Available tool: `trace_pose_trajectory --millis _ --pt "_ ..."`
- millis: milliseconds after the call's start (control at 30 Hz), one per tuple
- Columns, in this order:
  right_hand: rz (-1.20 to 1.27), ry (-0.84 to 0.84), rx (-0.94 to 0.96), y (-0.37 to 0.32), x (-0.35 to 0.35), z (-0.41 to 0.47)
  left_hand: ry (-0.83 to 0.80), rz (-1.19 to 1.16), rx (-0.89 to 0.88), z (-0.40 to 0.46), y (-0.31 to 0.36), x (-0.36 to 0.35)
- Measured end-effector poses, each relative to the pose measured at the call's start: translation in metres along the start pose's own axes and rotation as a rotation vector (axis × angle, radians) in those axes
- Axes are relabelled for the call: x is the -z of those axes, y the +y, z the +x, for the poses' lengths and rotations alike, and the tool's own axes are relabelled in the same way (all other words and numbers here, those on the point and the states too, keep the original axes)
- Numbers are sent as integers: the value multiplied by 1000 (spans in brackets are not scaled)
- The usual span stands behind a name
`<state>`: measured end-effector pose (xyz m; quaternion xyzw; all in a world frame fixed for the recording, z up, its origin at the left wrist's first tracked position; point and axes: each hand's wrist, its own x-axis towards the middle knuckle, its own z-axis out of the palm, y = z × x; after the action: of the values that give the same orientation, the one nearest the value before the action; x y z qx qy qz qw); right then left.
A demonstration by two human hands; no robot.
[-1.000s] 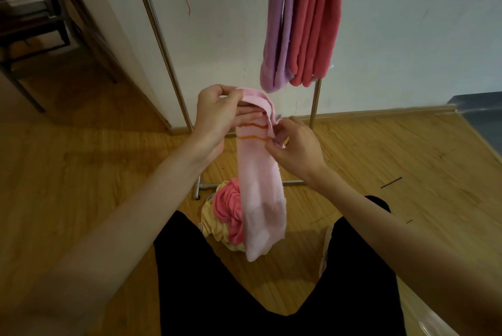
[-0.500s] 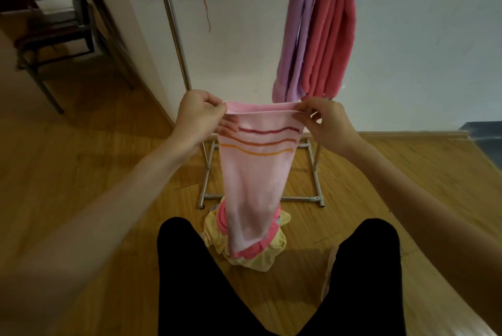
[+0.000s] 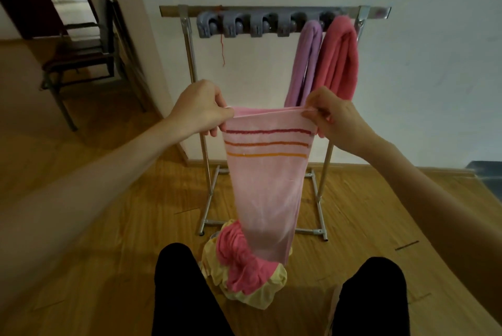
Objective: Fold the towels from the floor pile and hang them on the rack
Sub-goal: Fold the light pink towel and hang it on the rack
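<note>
A light pink towel with three coloured stripes near its top hangs folded lengthwise in front of me. My left hand pinches its top left corner and my right hand pinches its top right corner, holding the top edge taut. Behind it stands the metal rack with grey clips; a purple towel and a coral towel hang at its right end. On the floor below lies the pile of pink and yellow towels, partly hidden by the hanging towel.
A white wall stands behind the rack. A dark chair sits at the left by a doorway. My black-trousered legs frame the pile on the wooden floor. A dark blue object lies at the right edge.
My hands moved apart and spread the pink towel's top edge wide. My view rose, bringing the whole rack bar into sight.
</note>
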<state>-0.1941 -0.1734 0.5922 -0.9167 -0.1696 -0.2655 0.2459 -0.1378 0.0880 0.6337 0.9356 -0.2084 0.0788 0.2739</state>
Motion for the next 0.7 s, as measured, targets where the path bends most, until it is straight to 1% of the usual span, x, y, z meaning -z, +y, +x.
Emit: trace_pose_trajectory --millis 133,233,333,433,533,633,700 --pt "-19 37 -6 3 14 2 -71 50 -62 13 10 9" --pt "3 70 -60 7 15 -1 -166 30 -122 16 12 3" --pt "51 114 -158 13 9 -7 -309 -94 -185 14 12 -11" --pt "88 113 -199 18 3 -13 -499 -241 -265 4 21 -23" --pt "121 104 -218 18 -1 -16 -579 -184 -405 -6 26 -35" --pt "129 95 -217 15 -3 -17 -622 -84 -460 -10 30 -39" --pt "126 82 -199 11 -3 -18 -703 -78 -486 -12 34 -37"
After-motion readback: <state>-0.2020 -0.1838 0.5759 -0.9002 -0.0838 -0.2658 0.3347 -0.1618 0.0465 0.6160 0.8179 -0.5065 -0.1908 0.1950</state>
